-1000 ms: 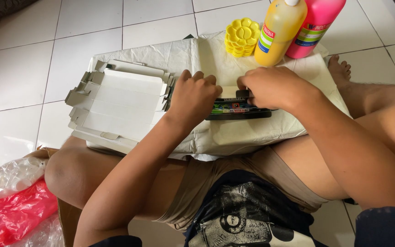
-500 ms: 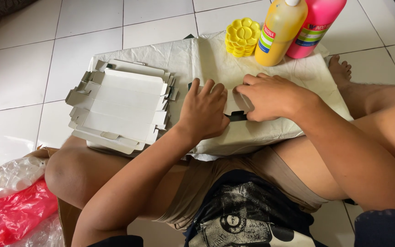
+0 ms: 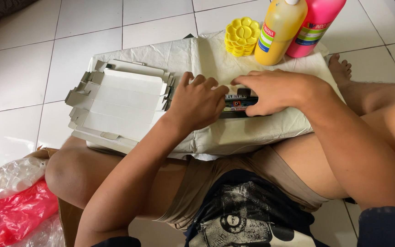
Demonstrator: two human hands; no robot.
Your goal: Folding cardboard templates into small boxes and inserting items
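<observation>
Left hand (image 3: 199, 98) flat, palm down, fingers spread, pressing on dark printed box (image 3: 238, 103) at centre of white covered board (image 3: 252, 132). Right hand (image 3: 270, 90) also flat on box, fingers pointing toward 9 o'clock, tips just beside left fingers. Only middle strip of box visible between hands. Stack of flat white cardboard blanks (image 3: 120, 103) at 9 o'clock of left hand, touching it. Yellow palette stack (image 3: 242, 35) at 12 o'clock of box; yellow bottle (image 3: 280, 32) and pink bottle (image 3: 314, 27) at 1 o'clock, side by side, touching. Red plastic bag (image 3: 10, 215) on floor at 8 o'clock.
</observation>
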